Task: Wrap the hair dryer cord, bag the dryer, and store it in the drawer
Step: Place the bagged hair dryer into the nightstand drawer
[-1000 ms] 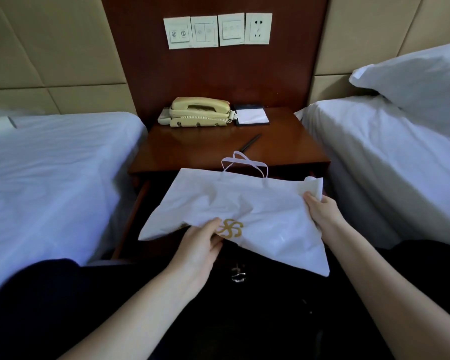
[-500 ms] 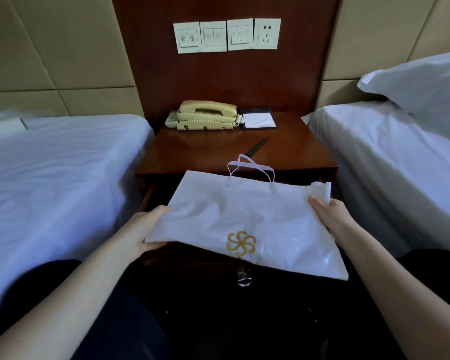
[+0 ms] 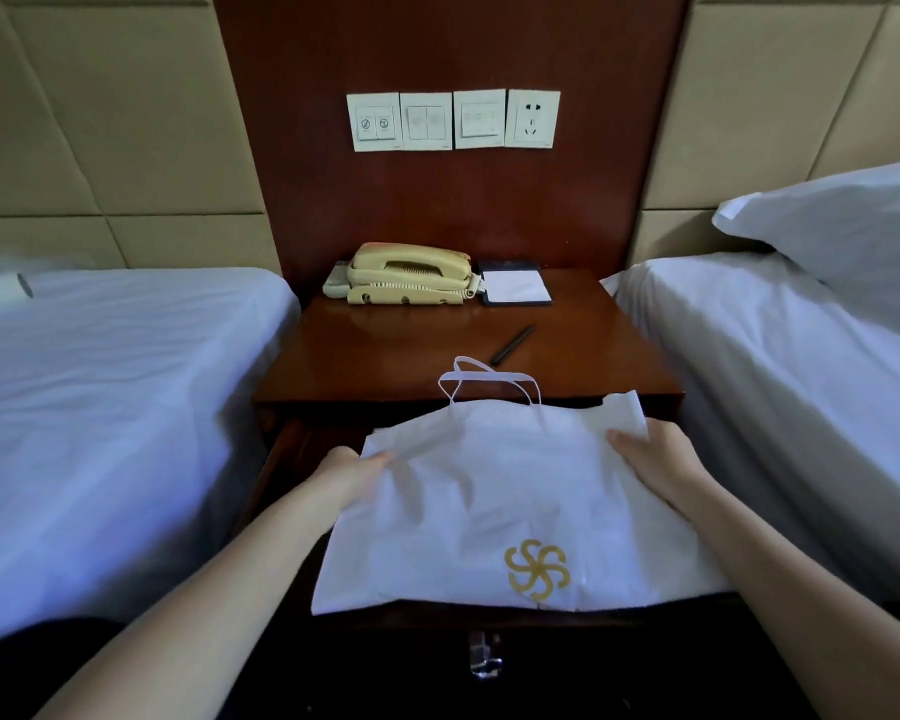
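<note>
Shows a white bag (image 3: 489,485) spread almost flat over the open drawer (image 3: 281,449) of a dark wooden nightstand (image 3: 411,350), between 2 beds. Bears a gold pinwheel logo (image 3: 537,569) face up near the front edge. Points its 2 loop handles (image 3: 484,379) away from the viewer, just over the front edge of the nightstand top. Hides its contents completely. Overhangs the drawer front just above the metal pull (image 3: 484,662).

Grips the upper left corner of the bag with the left hand (image 3: 349,472), fingers curled onto the fabric, outline slightly blurred. Grips the upper right edge with the right hand (image 3: 655,459), thumb pressed on top, remaining fingers tucked under the side and mostly hidden. Extends both bare forearms in from the lower corners of the view.

On the nightstand top: cream telephone (image 3: 406,275) at the back, notepad (image 3: 515,288) in a dark holder just beside it to the right, dark pen (image 3: 513,345) lying diagonally between notepad and bag handles. On the wood panel above: 3 switch plates (image 3: 427,122) and 1 socket (image 3: 533,119) in a row. Left bed (image 3: 100,407) and right bed (image 3: 801,381) in white sheets, white pillow (image 3: 842,220) at the head of the right bed.
</note>
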{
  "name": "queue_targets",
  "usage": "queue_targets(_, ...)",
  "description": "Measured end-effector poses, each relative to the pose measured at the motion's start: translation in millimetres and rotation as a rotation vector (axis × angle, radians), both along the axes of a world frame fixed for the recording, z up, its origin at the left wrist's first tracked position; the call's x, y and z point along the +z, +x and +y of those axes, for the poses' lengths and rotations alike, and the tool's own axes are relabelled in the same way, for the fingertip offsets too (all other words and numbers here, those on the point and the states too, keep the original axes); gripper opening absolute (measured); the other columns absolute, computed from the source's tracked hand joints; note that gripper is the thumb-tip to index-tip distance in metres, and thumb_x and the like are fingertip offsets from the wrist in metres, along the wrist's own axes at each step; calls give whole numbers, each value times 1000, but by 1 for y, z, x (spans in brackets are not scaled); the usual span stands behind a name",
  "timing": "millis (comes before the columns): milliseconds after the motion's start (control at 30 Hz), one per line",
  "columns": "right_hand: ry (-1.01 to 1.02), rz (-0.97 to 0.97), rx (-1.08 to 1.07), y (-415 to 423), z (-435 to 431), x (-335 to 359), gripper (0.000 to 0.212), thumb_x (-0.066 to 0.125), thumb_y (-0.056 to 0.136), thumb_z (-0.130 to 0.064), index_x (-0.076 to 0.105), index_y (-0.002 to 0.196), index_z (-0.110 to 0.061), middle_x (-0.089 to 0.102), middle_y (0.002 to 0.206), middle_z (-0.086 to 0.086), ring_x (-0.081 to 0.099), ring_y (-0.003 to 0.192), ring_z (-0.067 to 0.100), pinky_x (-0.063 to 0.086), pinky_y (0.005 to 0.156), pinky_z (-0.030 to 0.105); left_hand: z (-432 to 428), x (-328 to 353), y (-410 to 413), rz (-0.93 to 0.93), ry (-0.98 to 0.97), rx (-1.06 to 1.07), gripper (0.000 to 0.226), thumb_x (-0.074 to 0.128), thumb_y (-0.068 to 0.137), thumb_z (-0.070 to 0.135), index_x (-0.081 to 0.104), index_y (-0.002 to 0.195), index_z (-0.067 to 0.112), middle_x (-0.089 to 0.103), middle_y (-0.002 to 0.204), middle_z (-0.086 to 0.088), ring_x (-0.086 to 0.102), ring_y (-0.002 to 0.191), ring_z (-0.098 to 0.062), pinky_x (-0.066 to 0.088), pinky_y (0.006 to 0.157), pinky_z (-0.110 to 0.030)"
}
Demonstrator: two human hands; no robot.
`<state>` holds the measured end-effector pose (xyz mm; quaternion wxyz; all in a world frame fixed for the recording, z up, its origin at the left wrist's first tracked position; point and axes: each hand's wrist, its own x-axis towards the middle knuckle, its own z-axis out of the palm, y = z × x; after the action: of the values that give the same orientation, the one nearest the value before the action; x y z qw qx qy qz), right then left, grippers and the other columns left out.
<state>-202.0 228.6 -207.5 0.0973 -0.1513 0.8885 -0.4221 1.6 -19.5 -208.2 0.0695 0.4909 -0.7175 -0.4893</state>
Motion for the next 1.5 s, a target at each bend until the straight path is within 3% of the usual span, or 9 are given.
queue_targets(233, -1, 105, 44, 0, -18, -14, 19, 52, 91, -22, 65, 94, -8, 65, 88, 10, 62, 88, 33, 47, 73, 35, -29, 1, -4, 123, -361, -6, 27, 53, 91, 16, 56, 66, 7, 56, 65, -7, 55, 63, -26, 37, 54, -28)
queue_targets(367, 101, 57, 58, -1, -20, -28, 25, 52, 91, -24, 63, 106, -8, 66, 104, 13, 60, 101, 36, 44, 78, 33, -27, -25, -4, -71, -507, -63, 31, 46, 97, 30, 54, 89, 1, 62, 99, -21, 59, 93, -40, 46, 74, -39)
queue_targets(567, 280, 10, 40, -1, -17, -35, 33, 54, 89, -32, 58, 109, -7, 63, 111, 15, 58, 103, 36, 42, 75, 33, -13, -30, -3, -138, -809, -49, 33, 48, 93, 28, 45, 115, 4, 58, 113, -22, 55, 105, -42, 42, 74, -43)
queue_targets(700, 269, 336, -56, 1, -18, -23, 44, 59, 85, -27, 47, 122, -5, 52, 120, 19, 48, 111, 40, 39, 83, 40, 1, -20, -5, 4, -1094, -239, 66, 35, 82, 50, 51, 128, 5, 49, 131, -25, 47, 121, -43, 36, 96, -50)
queue_targets(800, 333, 611, -59, 8, -27, -12, 58, 63, 84, -25, 40, 132, -2, 44, 131, 20, 39, 118, 40, 36, 90, 45, 17, -12, -10, -115, -1304, -354, 72, 38, 78, 51, 50, 133, 7, 31, 148, -31, 29, 138, -44, 15, 105, -51)
queue_targets(933, 316, 825, 108, 13, -47, -3, 62, 56, 85, -28, 38, 140, -8, 42, 142, 15, 36, 132, 36, 33, 103, 46, 38, -6, -26, -123, -1109, -700, 90, 2, 72, 63, 27, 148, 23, 1, 161, -11, -6, 148, -26, -2, 114, -41)
queue_targets(1167, 190, 598, 495, 18, -105, -5, 58, 37, 87, -38, 37, 142, -19, 42, 144, 11, 41, 128, 33, 33, 104, 42, 50, -33, -37, -68, -937, -819, 82, -1, 70, 70, 18, 146, 46, -4, 161, 7, -19, 146, -18, -5, 115, -41)
queue_targets(1367, 34, 747, 551, 27, -101, -28, 52, 39, 83, -21, 54, 131, -8, 60, 118, 12, 54, 107, 31, 41, 93, 36, 52, -39, -30, -10, -929, -843, 82, 2, 69, 71, 22, 145, 47, -1, 160, 11, -22, 145, -16, -7, 115, -39)
queue_targets(1500, 18, 713, 622, 37, -92, -37, 51, 30, 91, -29, 55, 129, -5, 63, 116, 11, 54, 104, 30, 40, 94, 35, 53, -42, -26, 157, -912, -759, 81, 13, 75, 65, 40, 141, 27, 23, 156, 4, 2, 148, -16, 3, 113, -29)
